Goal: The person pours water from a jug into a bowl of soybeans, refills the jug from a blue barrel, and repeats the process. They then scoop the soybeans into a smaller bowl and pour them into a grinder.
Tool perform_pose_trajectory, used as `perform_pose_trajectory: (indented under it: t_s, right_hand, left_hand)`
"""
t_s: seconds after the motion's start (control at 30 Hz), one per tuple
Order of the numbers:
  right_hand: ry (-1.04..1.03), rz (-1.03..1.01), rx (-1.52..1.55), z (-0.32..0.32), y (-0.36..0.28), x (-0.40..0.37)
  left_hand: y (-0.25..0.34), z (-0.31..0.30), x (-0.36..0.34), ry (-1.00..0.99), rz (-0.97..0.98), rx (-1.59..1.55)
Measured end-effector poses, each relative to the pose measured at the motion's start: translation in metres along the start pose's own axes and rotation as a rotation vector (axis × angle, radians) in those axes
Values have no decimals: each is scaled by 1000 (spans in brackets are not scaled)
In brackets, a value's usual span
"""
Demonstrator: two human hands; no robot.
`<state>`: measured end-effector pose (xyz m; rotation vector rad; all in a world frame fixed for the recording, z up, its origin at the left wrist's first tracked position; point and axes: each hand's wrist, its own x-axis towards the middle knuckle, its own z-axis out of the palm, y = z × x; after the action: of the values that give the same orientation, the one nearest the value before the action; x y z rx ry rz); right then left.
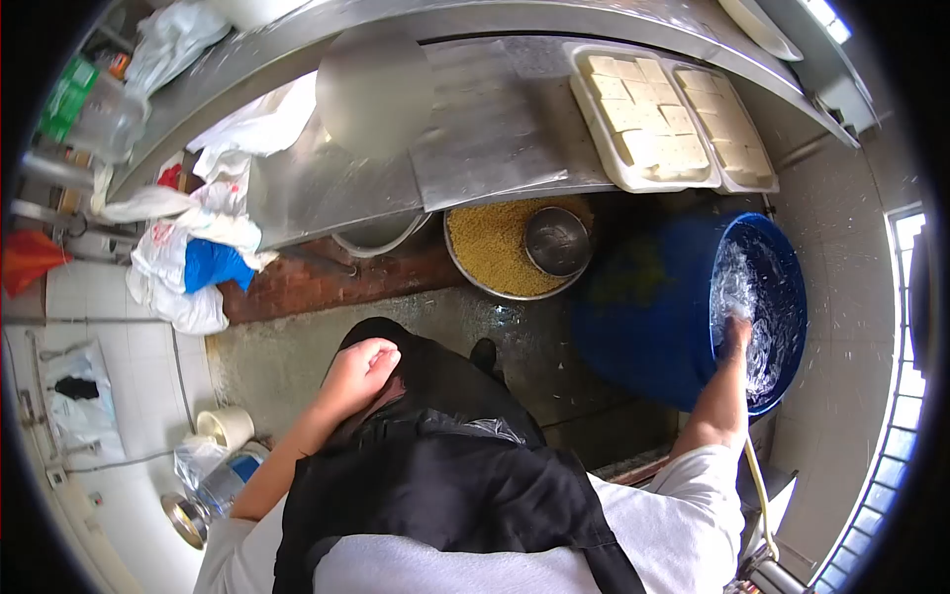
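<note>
My left hand (362, 370) is curled into a loose fist above the dark apron (416, 485) at my knee, and nothing shows in it. On the right, my right arm reaches into a large blue barrel (643, 307). My right hand (735, 335) is at the churning water (767, 297), where splashes hide its fingers, so whether it grips anything cannot be seen. Beside the barrel stands a wide basin of yellow grains or beans (490, 243). A round metal bowl (557, 242) rests on them.
Two white trays of pale tofu-like blocks (648, 114) sit on the steel counter (327, 198). Under it stands a pale bucket (381, 236). Plastic bags (183, 262) hang at left. A yellowish hose (760, 485) runs near the barrel. The floor (287, 342) looks wet.
</note>
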<state>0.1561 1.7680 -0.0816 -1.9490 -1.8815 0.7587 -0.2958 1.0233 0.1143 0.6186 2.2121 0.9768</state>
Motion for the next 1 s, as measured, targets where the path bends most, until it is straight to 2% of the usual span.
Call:
perform_pose_trajectory:
  t_s: [0.03,0.13,0.17,0.2,0.27,0.3,0.33,0.4,0.43,0.47,0.5,0.53,0.57,0.63,0.7,0.73,0.77,0.9,0.97,1.0]
  right_hand:
    - [-36,55,476,-7,-7,-18]
    - [139,139,737,-37,-46,-57]
    - [196,126,905,-43,-59,-76]
    - [304,23,908,-47,-57,-74]
    - [447,-127,822,-69,-86,-106]
    - [504,-202,599,-84,-96,-120]
    - [577,-227,651,-94,-108,-128]
    - [604,-323,515,-115,-117,-136]
    - [608,-250,524,-125,-159,-182]
    - [661,-492,-135,-135,-122,-150]
    - [626,-415,156,-137,-148,-175]
    - [492,-393,621,-133,-187,-230]
    - [517,-278,738,-128,-260,-335]
    - [449,-392,698,-120,-283,-392]
    - [352,-445,733,-100,-294,-418]
    - [280,-531,757,-85,-297,-435]
    - [161,-525,797,-67,-299,-437]
    - [-188,-553,809,34,-330,-546]
    - [-438,-690,830,100,-335,-593]
    - [-511,-657,780,129,-340,-626]
  left_hand:
    - [2,-2,-5,-7,-9,38]
    - [-9,-5,-18,20,-10,14]
    - [-12,-7,-24,13,-23,-1]
    - [-12,-10,-30,18,-8,-14]
    - [-27,-13,-43,49,8,-39]
    - [-36,-18,-50,47,33,-48]
    - [-44,-24,-60,57,31,-51]
    - [-58,-38,-82,89,10,-95]
    - [-68,-44,-94,117,9,-132]
    - [-82,-49,-107,148,25,-128]
    - [-100,-52,-119,177,41,-124]
    - [-119,-54,-131,207,53,-160]
    - [-135,-59,-147,250,44,-175]
    - [-161,-72,-180,324,76,-221]
    - [-188,-89,-214,389,81,-239]
    - [-202,-97,-232,372,45,-230]
    - [-216,-104,-250,354,5,-222]
    - [-266,-125,-317,474,-24,-238]
    - [-284,-134,-349,546,-48,-242]
    - [-293,-138,-365,580,-45,-232]
